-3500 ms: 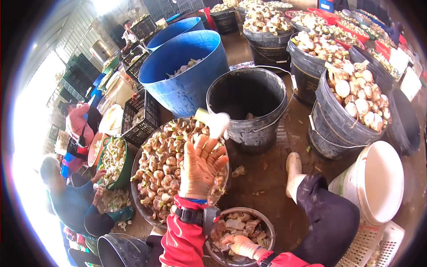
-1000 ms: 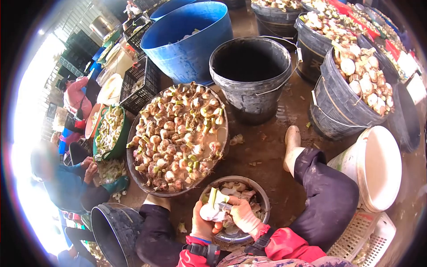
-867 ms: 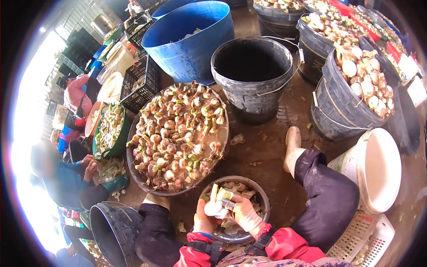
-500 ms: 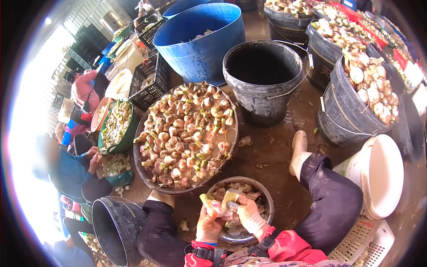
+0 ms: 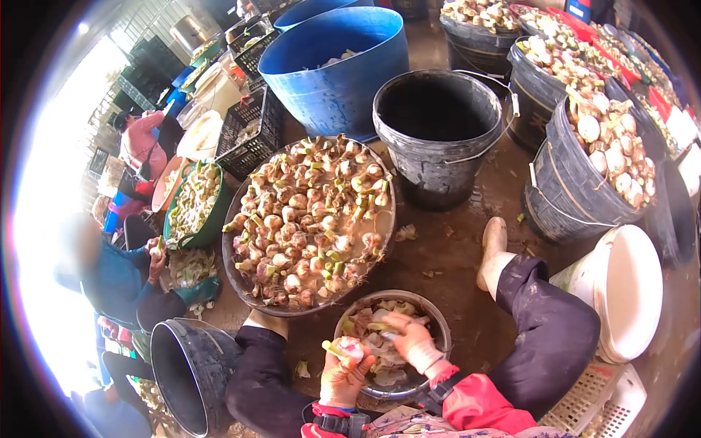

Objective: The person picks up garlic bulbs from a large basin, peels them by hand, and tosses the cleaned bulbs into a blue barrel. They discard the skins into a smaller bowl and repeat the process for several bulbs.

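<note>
My left hand (image 5: 343,376) is wrapped round a garlic bulb (image 5: 349,348), whose pale green stem points up and left. Over the metal bowl (image 5: 444,332), my right hand (image 5: 412,342) has its fingers bent around a small grey thing, perhaps a blade, blurred by motion. Peeled skins and leaves (image 5: 387,358) lie inside that bowl. Just beyond it is a wide round tub (image 5: 237,281) heaped with garlic bulbs (image 5: 299,219) that still have roots and short stems.
An upright black bucket (image 5: 438,164) stands past the tub, beside a large blue tub (image 5: 332,87). Garlic-filled buckets (image 5: 569,182) line the right, above a white bucket (image 5: 606,292). A black bucket (image 5: 193,372) lies tilted at left, near a seated co-worker in blue (image 5: 117,270).
My hands have moved apart. The right hand has gone over the bowl, away from the bulb, while the left still holds the bulb. The view has shifted slightly.
</note>
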